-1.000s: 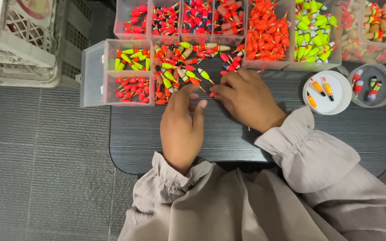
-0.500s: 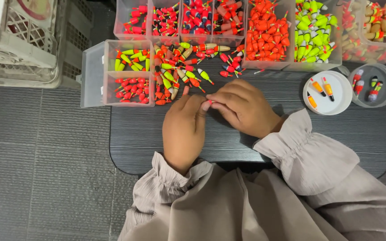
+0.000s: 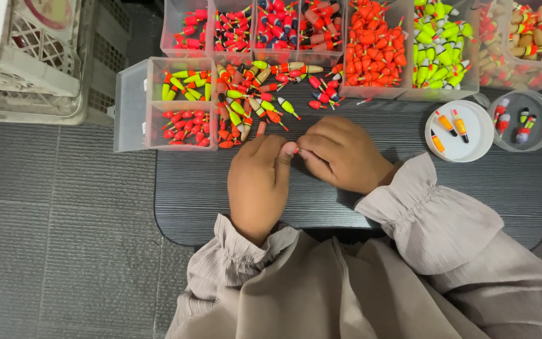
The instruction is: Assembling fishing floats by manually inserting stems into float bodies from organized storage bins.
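Head view: left hand point(image 3: 260, 182) & right hand point(image 3: 340, 154) met fingertip to fingertip over the worktop point(image 3: 409, 188), both pinched on one small float point(image 3: 295, 150), mostly hidden, only a red tip showed. Probably light, stiff, slick; best held at mid-body. Axis & pointing couldn't be told. Loose floats point(image 3: 252, 110) lay just beyond.

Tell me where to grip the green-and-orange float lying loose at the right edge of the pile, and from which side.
Judging by its pose, pinch the float across its thick green middle, coming from above. It lies flat on the dark table, slanting, with thin tips that give little purchase. Its lower right side is bare table; the pile crowds its left, so a finger fits best there.
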